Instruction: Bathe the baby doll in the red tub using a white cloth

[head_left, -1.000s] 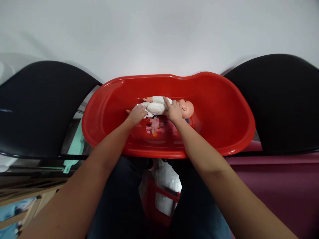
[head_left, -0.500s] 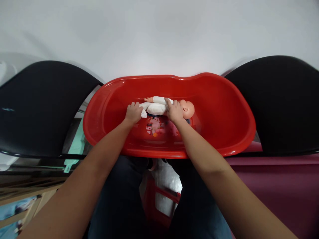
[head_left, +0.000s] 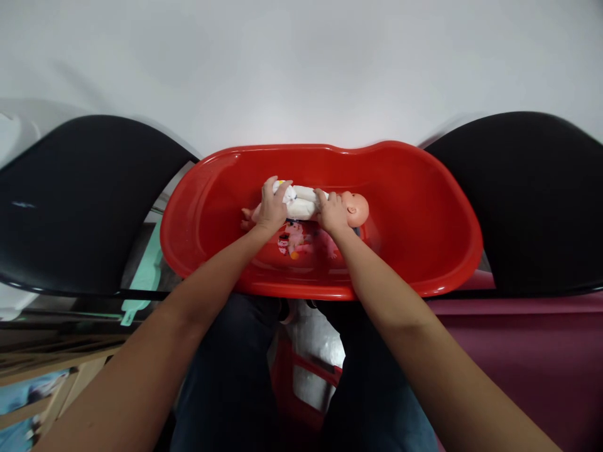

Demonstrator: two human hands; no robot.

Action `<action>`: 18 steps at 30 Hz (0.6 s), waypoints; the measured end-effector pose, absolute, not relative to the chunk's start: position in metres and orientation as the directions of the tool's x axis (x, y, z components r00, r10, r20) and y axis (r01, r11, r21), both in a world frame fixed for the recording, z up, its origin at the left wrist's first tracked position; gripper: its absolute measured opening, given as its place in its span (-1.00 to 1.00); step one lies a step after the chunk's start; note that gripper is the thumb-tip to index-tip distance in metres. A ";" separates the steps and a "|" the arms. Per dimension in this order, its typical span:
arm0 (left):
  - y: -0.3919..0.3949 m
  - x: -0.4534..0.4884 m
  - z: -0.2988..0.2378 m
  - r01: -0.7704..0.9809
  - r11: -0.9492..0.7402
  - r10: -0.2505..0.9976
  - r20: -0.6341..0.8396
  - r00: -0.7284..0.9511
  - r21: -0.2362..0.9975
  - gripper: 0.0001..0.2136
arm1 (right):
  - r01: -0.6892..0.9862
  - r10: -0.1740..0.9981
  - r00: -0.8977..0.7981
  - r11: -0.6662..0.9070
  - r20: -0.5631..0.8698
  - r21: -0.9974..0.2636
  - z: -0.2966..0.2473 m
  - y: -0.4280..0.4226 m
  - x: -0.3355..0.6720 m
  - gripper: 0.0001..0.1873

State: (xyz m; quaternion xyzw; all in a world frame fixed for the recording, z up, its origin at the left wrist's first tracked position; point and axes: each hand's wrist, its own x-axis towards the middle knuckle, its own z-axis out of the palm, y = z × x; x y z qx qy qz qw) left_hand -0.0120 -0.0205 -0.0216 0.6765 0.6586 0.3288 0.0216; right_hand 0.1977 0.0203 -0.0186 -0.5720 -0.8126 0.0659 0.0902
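Observation:
A small baby doll (head_left: 354, 209) in white clothes lies on its side inside a red plastic baby tub (head_left: 424, 220), head to the right. My left hand (head_left: 271, 210) is closed on the doll's white garment (head_left: 301, 202) at the hip, with the doll's bare legs showing to its left. My right hand (head_left: 332, 213) grips the doll's upper body just beside the head. A colourful cartoon picture (head_left: 294, 242) shows on the tub floor below the doll.
Black rounded chair backs stand at the left (head_left: 80, 201) and the right (head_left: 532, 201) of the tub. A white wall is behind. My dark trousers (head_left: 226, 389) fill the lower middle, a maroon surface (head_left: 527, 358) lies at lower right, and wooden shelving sits at lower left.
My left hand has moved right and up along the doll, bunching the white garment toward the torso and baring the legs. My right hand has stayed by the head.

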 end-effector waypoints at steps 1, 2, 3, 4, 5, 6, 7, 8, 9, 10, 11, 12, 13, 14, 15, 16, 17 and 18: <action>-0.021 -0.009 -0.021 0.887 -0.147 0.917 0.396 -0.044 0.439 -0.48 | 0.917 0.940 -0.332 0.341 0.074 -0.209 -0.019 0.020 0.198 -0.26; -0.021 -0.006 -0.020 0.901 -0.173 0.930 0.368 0.016 0.398 -0.45 | 0.915 0.938 -0.337 0.346 0.078 -0.207 -0.020 0.020 0.198 -0.27; -0.021 -0.003 -0.018 0.916 -0.207 0.939 0.331 0.088 0.344 -0.37 | 0.913 0.936 -0.342 0.351 0.082 -0.206 -0.020 0.020 0.198 -0.27; -0.021 0.000 -0.016 0.928 -0.239 0.946 0.285 0.156 0.286 -0.28 | 0.912 0.934 -0.347 0.357 0.084 -0.203 -0.020 0.020 0.198 -0.26; -0.020 0.003 -0.014 0.938 -0.258 0.950 0.237 0.203 0.233 -0.21 | 0.910 0.932 -0.353 0.363 0.085 -0.200 -0.021 0.020 0.198 -0.26; -0.019 0.006 -0.012 0.946 -0.261 0.955 0.193 0.224 0.193 -0.17 | 0.909 0.929 -0.359 0.369 0.086 -0.196 -0.021 0.020 0.199 -0.25; -0.018 0.009 -0.010 0.954 -0.249 0.962 0.157 0.224 0.167 -0.17 | 0.908 0.928 -0.362 0.372 0.086 -0.192 -0.022 0.020 0.199 -0.25; -0.016 0.013 -0.008 0.961 -0.228 0.970 0.128 0.209 0.154 -0.19 | 0.908 0.928 -0.363 0.373 0.085 -0.189 -0.022 0.019 0.199 -0.24; -0.015 0.016 -0.006 0.968 -0.202 0.976 0.107 0.187 0.150 -0.23 | 0.909 0.928 -0.363 0.373 0.084 -0.188 -0.023 0.019 0.199 -0.24; -0.014 0.020 -0.005 0.973 -0.178 0.982 0.092 0.165 0.150 -0.28 | 0.909 0.928 -0.364 0.373 0.084 -0.188 -0.023 0.018 0.199 -0.23; -0.013 0.023 -0.004 0.976 -0.158 0.986 0.079 0.148 0.149 -0.31 | 0.908 0.927 -0.365 0.374 0.084 -0.189 -0.023 0.018 0.199 -0.23; -0.012 0.025 -0.003 0.979 -0.144 0.988 0.071 0.135 0.145 -0.34 | 0.906 0.926 -0.369 0.378 0.083 -0.191 -0.023 0.017 0.200 -0.22; -0.012 0.027 -0.003 0.982 -0.130 0.990 0.066 0.121 0.137 -0.36 | 0.901 0.923 -0.376 0.384 0.080 -0.199 -0.023 0.016 0.200 -0.21; -0.013 0.029 -0.003 0.985 -0.118 0.992 0.061 0.110 0.130 -0.37 | 0.895 0.920 -0.383 0.391 0.079 -0.217 -0.023 0.015 0.201 -0.20; -0.013 0.030 -0.004 0.986 -0.110 0.993 0.057 0.104 0.126 -0.39 | 0.885 0.918 -0.387 0.396 0.085 -0.246 -0.021 0.015 0.203 -0.19; -0.014 0.031 -0.005 0.986 -0.107 0.994 0.051 0.101 0.127 -0.41 | 0.872 0.917 -0.385 0.399 0.107 -0.283 -0.020 0.015 0.205 -0.19; -0.015 0.031 -0.006 0.986 -0.108 0.994 0.046 0.103 0.130 -0.42 | 0.860 0.920 -0.363 0.392 0.148 -0.326 -0.018 0.016 0.208 -0.19; -0.015 0.031 -0.007 0.985 -0.110 0.994 0.041 0.105 0.135 -0.42 | 0.855 0.930 -0.302 0.361 0.208 -0.372 -0.015 0.018 0.211 -0.20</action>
